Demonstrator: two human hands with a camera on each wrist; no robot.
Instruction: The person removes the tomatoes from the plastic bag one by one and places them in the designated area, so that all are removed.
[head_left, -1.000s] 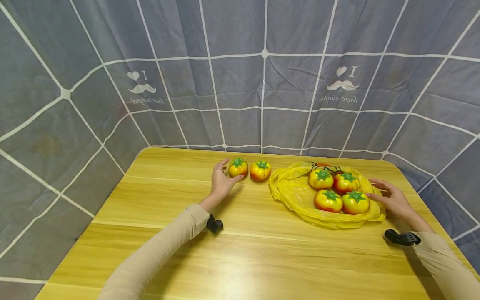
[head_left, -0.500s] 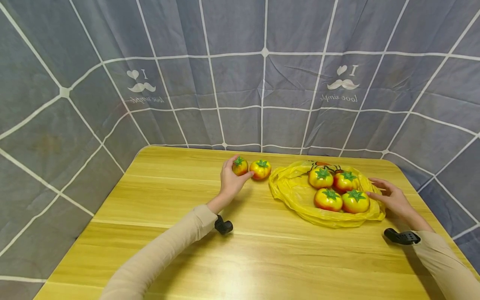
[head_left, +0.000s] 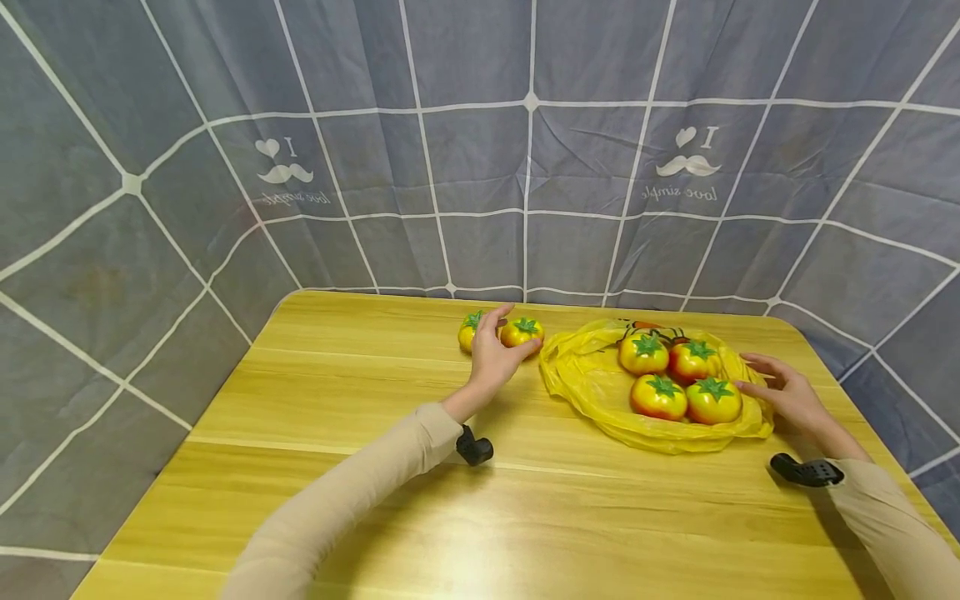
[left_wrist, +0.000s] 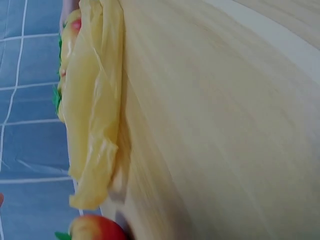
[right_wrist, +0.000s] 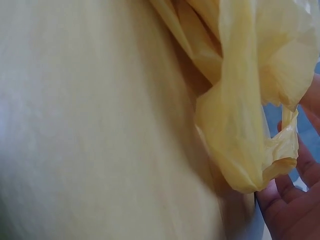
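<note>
In the head view my left hand (head_left: 493,358) is spread around a shiny yellow-red tomato (head_left: 523,332) at the table's back, thumb in front and a finger behind it. Part of another tomato (head_left: 468,333) shows just left of that hand. A yellow plastic bag (head_left: 588,392) lies spread out to the right, with several tomatoes (head_left: 658,397) on it. Beside the bag's right edge is my right hand (head_left: 791,404), fingers loosely bent and thumb toward the nearest tomato. In the right wrist view, bag plastic (right_wrist: 240,135) hangs before the right hand's fingers (right_wrist: 310,170); firm contact is unclear.
The wooden table (head_left: 315,433) has a light, striped grain. A grey curtain (head_left: 480,183) with white grid lines hangs behind it and along both sides. Black devices sit at both wrists, one (head_left: 474,447) under the left sleeve.
My left hand has moved right, from the leftmost tomato to the one beside it. Both tomatoes stay about where they were. The right hand and the bag look unmoved.
</note>
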